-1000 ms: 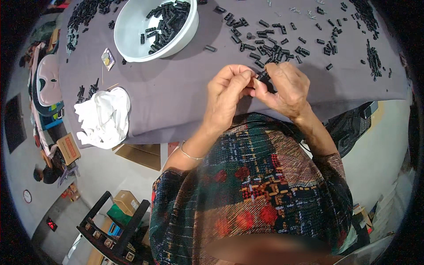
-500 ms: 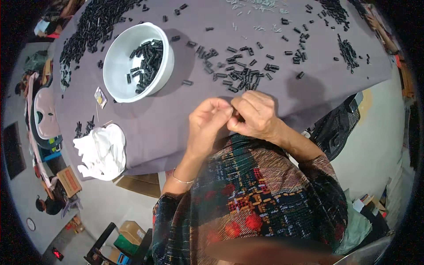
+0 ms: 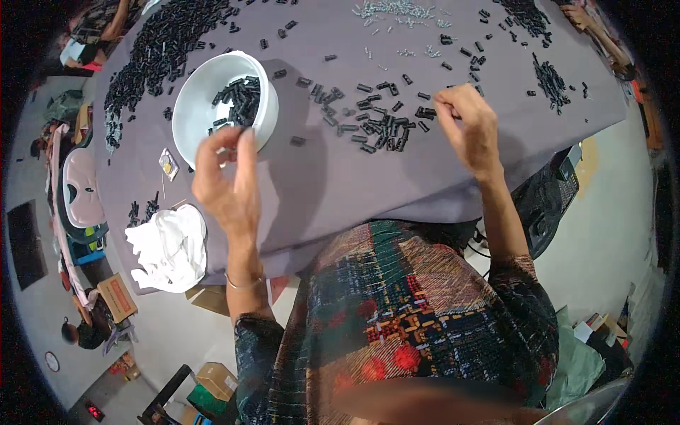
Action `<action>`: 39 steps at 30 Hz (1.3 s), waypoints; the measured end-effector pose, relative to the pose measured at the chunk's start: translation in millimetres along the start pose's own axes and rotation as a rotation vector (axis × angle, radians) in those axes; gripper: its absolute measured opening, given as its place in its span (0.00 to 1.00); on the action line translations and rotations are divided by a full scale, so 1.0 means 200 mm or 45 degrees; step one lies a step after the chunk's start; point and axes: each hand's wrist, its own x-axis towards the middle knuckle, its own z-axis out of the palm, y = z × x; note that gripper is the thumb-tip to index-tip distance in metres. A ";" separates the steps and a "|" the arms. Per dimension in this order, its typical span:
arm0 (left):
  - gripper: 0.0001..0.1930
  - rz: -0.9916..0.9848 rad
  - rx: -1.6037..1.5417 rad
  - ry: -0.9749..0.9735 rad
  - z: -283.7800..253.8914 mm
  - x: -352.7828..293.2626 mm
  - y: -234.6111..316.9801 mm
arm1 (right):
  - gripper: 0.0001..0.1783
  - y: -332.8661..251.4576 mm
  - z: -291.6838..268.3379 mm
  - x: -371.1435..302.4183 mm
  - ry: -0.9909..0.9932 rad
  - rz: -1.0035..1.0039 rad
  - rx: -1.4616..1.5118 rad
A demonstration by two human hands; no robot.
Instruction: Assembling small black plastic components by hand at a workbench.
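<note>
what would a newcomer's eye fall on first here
Probably the white bowl, left of centre on the grey tablecloth, holding black parts, with the left hand seen across its near edge. Next, perhaps, the scatter of black pieces mid-table, the right hand just beside it. The bunched white cloth at the near left also stands out.

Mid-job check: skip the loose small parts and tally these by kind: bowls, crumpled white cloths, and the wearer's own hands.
White bowl: 1
Crumpled white cloth: 1
Wearer's own hands, left hand and right hand: 2
Total: 4
</note>
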 end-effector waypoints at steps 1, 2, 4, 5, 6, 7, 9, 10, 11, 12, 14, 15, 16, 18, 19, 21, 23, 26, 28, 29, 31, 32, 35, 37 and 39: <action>0.06 0.047 0.089 0.016 -0.01 0.04 -0.02 | 0.07 0.00 0.01 0.02 0.001 -0.021 0.042; 0.06 0.049 0.099 0.024 -0.01 0.06 -0.02 | 0.06 -0.01 0.01 0.03 0.001 -0.043 0.084; 0.06 0.239 0.386 0.031 -0.01 0.10 -0.02 | 0.05 -0.02 0.05 0.07 -0.051 -0.081 0.061; 0.08 0.250 0.413 0.031 -0.01 0.10 -0.05 | 0.04 -0.03 0.07 0.09 -0.105 -0.112 0.028; 0.08 0.251 0.416 0.034 0.00 0.09 -0.04 | 0.04 -0.03 0.09 0.10 -0.104 -0.114 0.031; 0.09 0.372 0.534 0.119 0.02 0.08 -0.03 | 0.05 -0.03 0.11 0.12 -0.134 -0.114 -0.063; 0.12 0.485 0.572 0.170 0.04 0.03 -0.01 | 0.06 -0.02 0.15 0.13 -0.165 -0.112 -0.158; 0.12 0.471 0.466 0.127 0.05 -0.01 0.01 | 0.06 -0.02 0.16 0.14 -0.188 -0.108 -0.226; 0.12 0.448 0.359 0.087 0.06 -0.06 0.02 | 0.07 -0.02 0.18 0.14 -0.218 -0.108 -0.297; 0.11 0.422 0.258 0.010 0.07 -0.10 0.06 | 0.07 -0.02 0.19 0.14 -0.228 -0.112 -0.296; 0.10 0.292 0.093 -0.216 0.09 -0.20 0.10 | 0.05 -0.02 0.21 0.13 -0.211 -0.139 -0.295; 0.09 0.157 -0.063 -0.304 0.11 -0.24 0.11 | 0.05 -0.02 0.21 0.13 -0.221 -0.146 -0.288; 0.07 0.023 -0.223 -0.394 0.13 -0.27 0.12 | 0.05 -0.03 0.19 0.11 -0.161 -0.178 -0.216; 0.07 -0.553 -0.662 -0.509 0.17 -0.34 0.14 | 0.07 -0.10 0.15 0.09 -0.089 -0.219 -0.063; 0.08 -0.652 -0.785 -0.576 0.18 -0.35 0.14 | 0.07 -0.13 0.13 0.07 -0.100 -0.217 -0.059; 0.08 -0.787 -0.920 -0.606 0.22 -0.33 0.13 | 0.10 -0.18 0.11 0.03 -0.133 -0.160 0.045; 0.10 -0.933 -1.139 -0.617 0.27 -0.34 0.15 | 0.13 -0.21 0.13 -0.06 -0.137 -0.098 0.118; 0.10 -1.114 -1.448 -0.551 0.33 -0.36 0.16 | 0.18 -0.31 0.15 -0.12 0.063 -0.179 0.189; 0.10 -1.101 -1.492 -0.517 0.34 -0.38 0.16 | 0.18 -0.34 0.16 -0.14 0.123 -0.237 0.181; 0.10 -1.083 -1.542 -0.487 0.35 -0.39 0.15 | 0.17 -0.35 0.18 -0.15 0.201 -0.295 0.149; 0.10 -1.155 -1.455 -0.458 0.33 -0.40 0.14 | 0.16 -0.38 0.19 -0.17 0.202 -0.308 0.116; 0.09 -1.151 -1.410 -0.439 0.32 -0.41 0.15 | 0.16 -0.39 0.18 -0.18 0.148 -0.308 0.148; 0.06 -1.162 -1.425 -0.430 0.27 -0.40 0.13 | 0.17 -0.38 0.16 -0.19 0.032 -0.353 0.321; 0.06 -1.145 -1.509 -0.400 0.26 -0.39 0.12 | 0.15 -0.30 0.13 -0.17 0.036 -0.379 0.209; 0.06 -1.015 -1.174 -0.516 0.22 -0.38 0.09 | 0.11 -0.18 0.11 -0.08 0.108 -0.289 -0.024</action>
